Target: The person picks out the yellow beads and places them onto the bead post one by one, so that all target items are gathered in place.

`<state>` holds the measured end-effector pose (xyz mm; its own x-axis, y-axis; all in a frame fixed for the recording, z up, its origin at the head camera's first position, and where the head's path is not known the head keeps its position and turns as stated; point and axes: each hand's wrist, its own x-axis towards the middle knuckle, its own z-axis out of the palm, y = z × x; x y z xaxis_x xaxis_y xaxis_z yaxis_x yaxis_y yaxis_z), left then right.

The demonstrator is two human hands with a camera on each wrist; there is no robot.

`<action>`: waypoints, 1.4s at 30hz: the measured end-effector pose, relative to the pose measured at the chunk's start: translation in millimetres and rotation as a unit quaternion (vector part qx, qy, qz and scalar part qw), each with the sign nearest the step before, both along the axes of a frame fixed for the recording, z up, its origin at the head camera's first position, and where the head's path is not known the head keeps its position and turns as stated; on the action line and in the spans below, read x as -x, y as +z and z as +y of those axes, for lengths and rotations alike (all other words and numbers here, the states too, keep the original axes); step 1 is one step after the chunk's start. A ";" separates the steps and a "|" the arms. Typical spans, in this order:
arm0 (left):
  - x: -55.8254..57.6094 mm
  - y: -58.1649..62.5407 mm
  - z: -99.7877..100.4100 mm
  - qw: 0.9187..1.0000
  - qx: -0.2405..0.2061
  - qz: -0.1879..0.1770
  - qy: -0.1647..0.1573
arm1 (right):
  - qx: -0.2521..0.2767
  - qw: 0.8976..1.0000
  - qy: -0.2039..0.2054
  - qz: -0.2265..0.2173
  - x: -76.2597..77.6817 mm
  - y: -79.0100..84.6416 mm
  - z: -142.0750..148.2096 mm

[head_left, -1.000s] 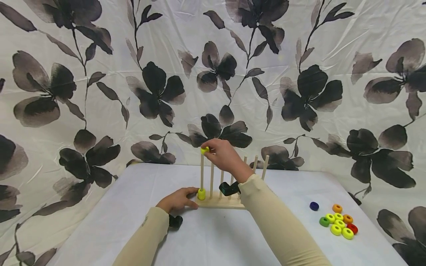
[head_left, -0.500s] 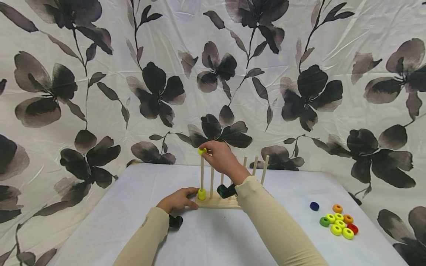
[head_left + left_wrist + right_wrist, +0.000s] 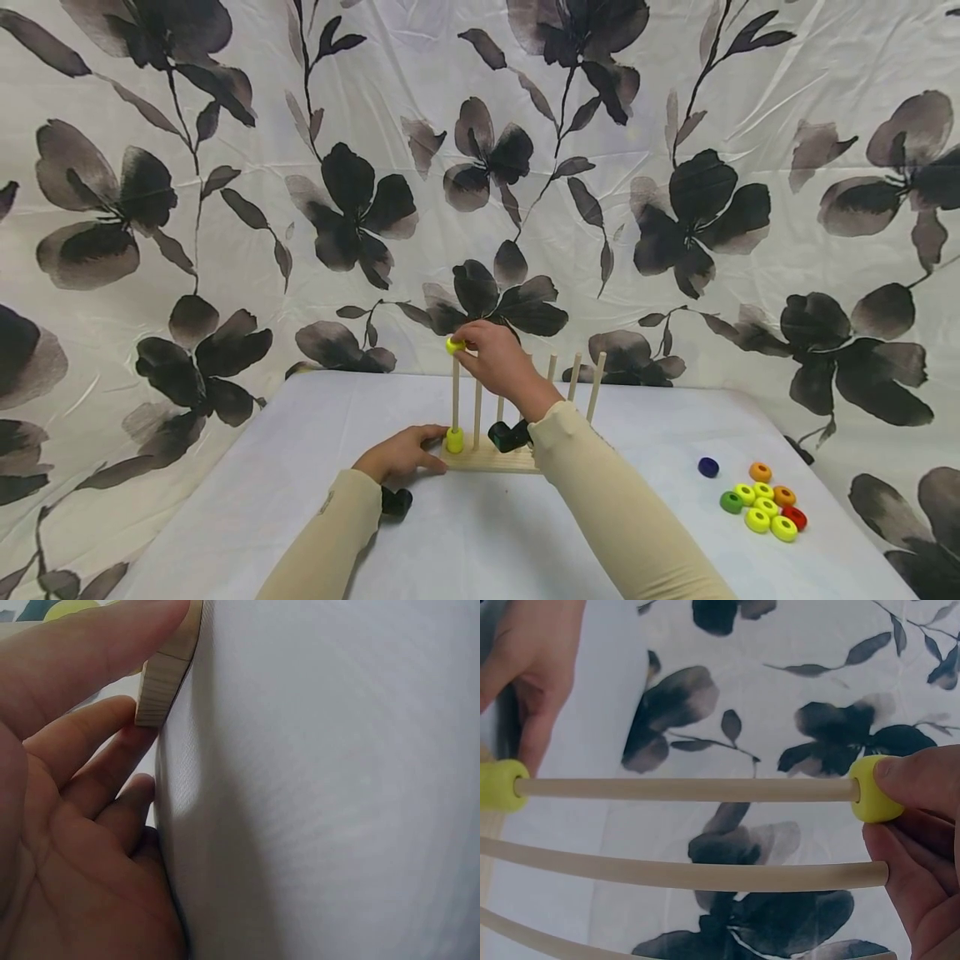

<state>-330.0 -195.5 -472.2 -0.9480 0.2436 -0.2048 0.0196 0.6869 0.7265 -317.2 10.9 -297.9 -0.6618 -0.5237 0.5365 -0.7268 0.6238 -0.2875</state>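
Note:
In the head view, my right hand (image 3: 498, 362) pinches a yellow ring (image 3: 454, 344) at the top of the leftmost peg (image 3: 455, 392) of a wooden peg stand (image 3: 487, 461). The right wrist view shows the peg's tip inside the hole of this ring (image 3: 874, 791). More yellow (image 3: 454, 441) sits at that peg's foot; whether one ring or several cannot be told. My left hand (image 3: 397, 457) grips the left end of the stand's base, thumb at the front and index finger behind. In the left wrist view the thumb covers part of the base's end (image 3: 161, 686).
Loose rings lie at the right of the white table (image 3: 262, 500): several yellow (image 3: 783, 529), two orange (image 3: 761, 472), one red (image 3: 794, 518), one green (image 3: 731, 502) and, apart, one dark blue (image 3: 708, 467). Other bare pegs (image 3: 597, 387) rise beside the right forearm. A flowered cloth (image 3: 585, 292) hangs behind.
My right hand has shifted slightly left and down, bringing the yellow ring onto the leftmost peg's tip. My left hand has stayed at the base.

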 end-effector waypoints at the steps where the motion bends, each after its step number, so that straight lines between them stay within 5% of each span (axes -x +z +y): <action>1: 0.0 -0.3 0.0 1.000 0.001 -0.001 0.001 | -0.002 1.000 -0.001 0.003 0.0 -0.4 0.1; 18: 0.5 -3.8 -0.1 1.000 -0.008 -0.001 0.000 | -0.012 1.000 0.003 -0.001 0.2 -3.6 2.6; 25: 0.5 -5.5 -0.7 1.000 -0.007 0.011 -0.007 | -0.010 0.999 0.016 0.035 -2.3 -3.0 7.6; 42: 1.4 -3.7 -0.3 1.000 0.004 0.019 -0.005 | 0.011 1.000 0.015 0.023 -16.0 -3.0 54.0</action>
